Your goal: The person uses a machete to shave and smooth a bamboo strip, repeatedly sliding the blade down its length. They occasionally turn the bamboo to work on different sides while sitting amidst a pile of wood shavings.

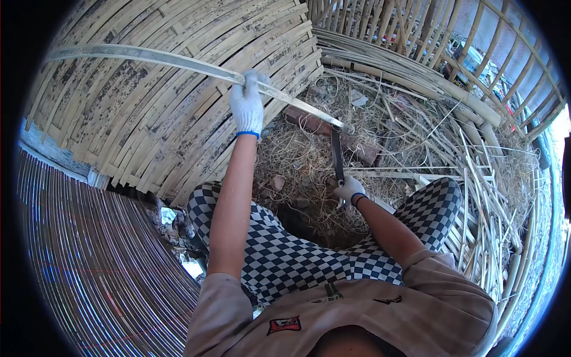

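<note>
In a white knit glove with a blue cuff, my left hand [247, 104] is closed around a long, pale bamboo strip [178, 62]. The strip runs from the upper left down to the middle of the view. Lower on the right, my gloved right hand [350, 190] grips the handle of a knife [337, 153]. Its long dark blade points up and away from me, with its tip at the strip's near end. Beneath both hands lie tangled bamboo shavings [291, 154] and a reddish brick [366, 153].
A woven bamboo panel [137, 101] fills the upper left. Below it lies a dark ribbed surface [107, 244]. Split bamboo strips [485, 220] are heaped to the right of my knees. Thick bamboo poles [470, 107] and a slatted bamboo fence [410, 30] stand at the back.
</note>
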Available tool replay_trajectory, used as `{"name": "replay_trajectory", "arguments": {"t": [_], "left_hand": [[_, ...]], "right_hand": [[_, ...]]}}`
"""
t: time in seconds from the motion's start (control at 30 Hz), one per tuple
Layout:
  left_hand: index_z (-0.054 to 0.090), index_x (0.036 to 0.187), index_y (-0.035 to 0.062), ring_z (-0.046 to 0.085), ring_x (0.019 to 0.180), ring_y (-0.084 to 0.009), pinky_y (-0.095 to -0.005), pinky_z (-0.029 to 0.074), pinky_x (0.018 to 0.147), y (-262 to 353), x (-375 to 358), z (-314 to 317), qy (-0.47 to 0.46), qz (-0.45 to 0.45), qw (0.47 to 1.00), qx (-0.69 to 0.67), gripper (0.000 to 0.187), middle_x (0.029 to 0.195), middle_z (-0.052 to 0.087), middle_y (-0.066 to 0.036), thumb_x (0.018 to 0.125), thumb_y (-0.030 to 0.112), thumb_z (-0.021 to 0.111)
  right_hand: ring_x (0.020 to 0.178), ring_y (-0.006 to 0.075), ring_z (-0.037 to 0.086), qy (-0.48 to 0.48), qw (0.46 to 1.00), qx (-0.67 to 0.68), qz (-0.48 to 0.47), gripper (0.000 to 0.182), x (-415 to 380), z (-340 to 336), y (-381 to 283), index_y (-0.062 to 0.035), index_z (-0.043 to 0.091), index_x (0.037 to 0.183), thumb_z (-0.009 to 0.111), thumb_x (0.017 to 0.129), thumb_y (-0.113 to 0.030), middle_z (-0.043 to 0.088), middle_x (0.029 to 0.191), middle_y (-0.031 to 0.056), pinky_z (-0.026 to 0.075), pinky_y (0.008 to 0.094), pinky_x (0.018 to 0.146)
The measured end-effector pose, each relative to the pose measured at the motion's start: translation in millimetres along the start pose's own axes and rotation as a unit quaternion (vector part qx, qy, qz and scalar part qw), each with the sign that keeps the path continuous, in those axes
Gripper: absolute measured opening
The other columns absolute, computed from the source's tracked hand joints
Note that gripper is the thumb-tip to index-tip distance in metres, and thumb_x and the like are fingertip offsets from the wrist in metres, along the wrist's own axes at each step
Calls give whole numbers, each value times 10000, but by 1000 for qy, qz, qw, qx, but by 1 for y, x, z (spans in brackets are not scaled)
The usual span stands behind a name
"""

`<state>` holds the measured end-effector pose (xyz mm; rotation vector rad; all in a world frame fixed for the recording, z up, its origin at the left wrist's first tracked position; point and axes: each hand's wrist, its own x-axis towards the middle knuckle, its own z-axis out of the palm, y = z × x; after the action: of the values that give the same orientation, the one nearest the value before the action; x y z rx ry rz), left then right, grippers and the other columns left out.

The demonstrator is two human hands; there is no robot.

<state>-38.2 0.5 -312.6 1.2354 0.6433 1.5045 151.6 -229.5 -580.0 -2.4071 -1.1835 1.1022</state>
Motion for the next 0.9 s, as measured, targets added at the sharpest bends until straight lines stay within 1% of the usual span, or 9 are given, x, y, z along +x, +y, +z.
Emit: {"name": "replay_trajectory", "arguments": {"t": [0.1,0.2,0.3,0.4,0.5,0.53,0.63,0.83,0.9], "left_hand": [[585,1202,-26,694,885,-215,-376,594,852,14,4,-1,37,-14,999,-10,250,988,694,-134,1058,179,578],[584,1202,-30,702,906,-230,-391,604,864,22,1,-4,47,7,999,-23,237,983,691,-143,1063,161,563],[585,1198,-33,703,913,-235,-399,610,871,29,-1,-8,43,27,999,9,210,984,688,-150,1060,122,558],[597,1178,-42,697,910,-222,-392,608,865,35,1,-10,42,49,998,26,183,976,684,-148,1046,83,574],[615,1145,-44,692,908,-206,-371,602,859,38,3,-11,29,63,997,27,175,951,679,-129,1047,97,580],[620,1137,-45,686,898,-196,-362,597,854,38,3,-10,26,70,996,45,173,945,676,-122,1045,97,583],[630,1115,-47,664,864,-169,-338,582,834,31,7,-5,11,83,994,73,167,929,670,-104,1041,97,585],[638,1090,-34,616,814,-141,-304,533,791,0,9,6,-8,61,994,91,165,898,667,-80,1026,114,606],[645,1125,-32,615,859,-141,-307,522,807,4,7,6,-38,90,971,217,229,951,669,-77,1016,168,626]], "right_hand": [[1079,391,704,33,999,-28,-27,673,-1,4,5,7,635,1204,752,785,-505,727,1119,239,564,464,925],[1026,367,725,67,997,-38,-14,548,7,12,3,-1,730,1105,776,727,-395,752,1044,225,567,450,899],[1026,374,720,18,999,-30,4,493,8,5,10,16,745,1030,751,754,-393,750,1019,232,568,443,910],[910,342,752,50,998,24,21,395,16,7,10,47,741,925,707,807,-329,750,939,240,600,430,813],[883,303,770,-62,990,123,20,549,38,5,24,40,749,960,710,845,-495,759,1021,238,604,406,797],[647,248,742,-52,970,237,13,471,46,13,32,32,731,891,705,869,-437,752,799,173,594,369,620],[532,216,654,-51,909,413,-10,342,5,-20,2,20,693,801,724,894,-308,668,688,95,517,349,463],[583,131,613,21,887,455,-82,266,-43,-71,-44,-20,666,853,726,909,-274,651,738,39,481,275,521],[608,135,618,36,868,478,-130,198,-46,-78,-53,-21,647,918,718,908,-205,659,775,43,492,272,550]]}}
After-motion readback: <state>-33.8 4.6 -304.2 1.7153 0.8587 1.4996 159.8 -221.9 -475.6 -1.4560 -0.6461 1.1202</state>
